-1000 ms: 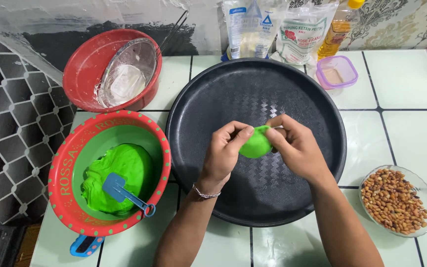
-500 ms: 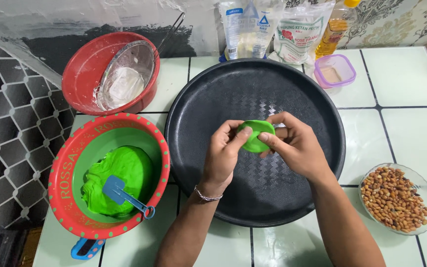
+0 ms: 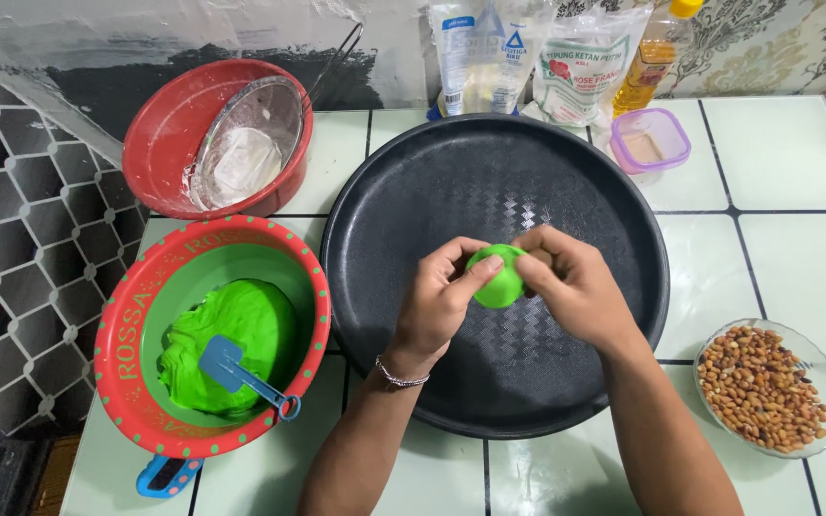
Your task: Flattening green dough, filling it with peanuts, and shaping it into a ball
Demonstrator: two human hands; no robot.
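Over black tray, both hands' fingers pinch green dough ball; squeezing too hard w/ left hand & right hand could tear it.

Probably home kitchen: tiled counter, flour bags, oil bottle, dough bowl.
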